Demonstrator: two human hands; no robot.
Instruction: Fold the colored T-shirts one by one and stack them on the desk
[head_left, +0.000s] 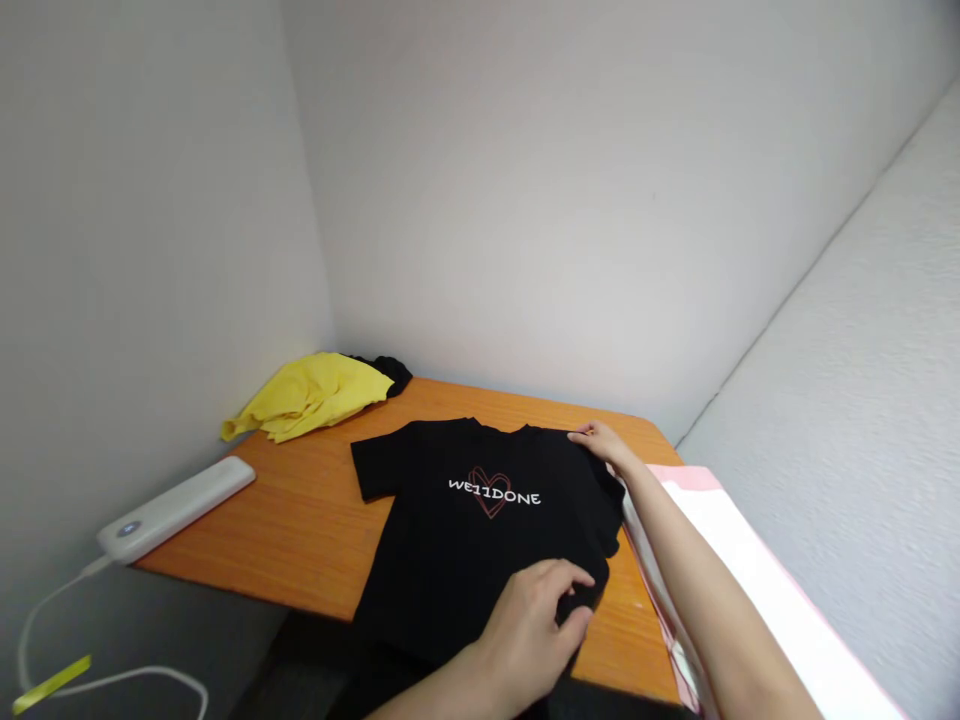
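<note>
The black T-shirt (480,520) bears white lettering that seems to read "WE11DONE" across a red heart outline.

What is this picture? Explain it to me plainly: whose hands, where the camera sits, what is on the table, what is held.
No machine here: a person works with two bare hands, and the one camera sits on their head, looking forward and down. A black short-sleeved T-shirt with white lettering and a red heart lies spread on an orange wooden table. The left hand grips the shirt's fabric at its near right edge. The right hand has its fingertips on the far right shoulder; whether it pinches is unclear. Far left lies a crumpled yellow cloth; at the left edge, a flat white device with a cable. A pink and white sheet lies beside the right arm.
</note>
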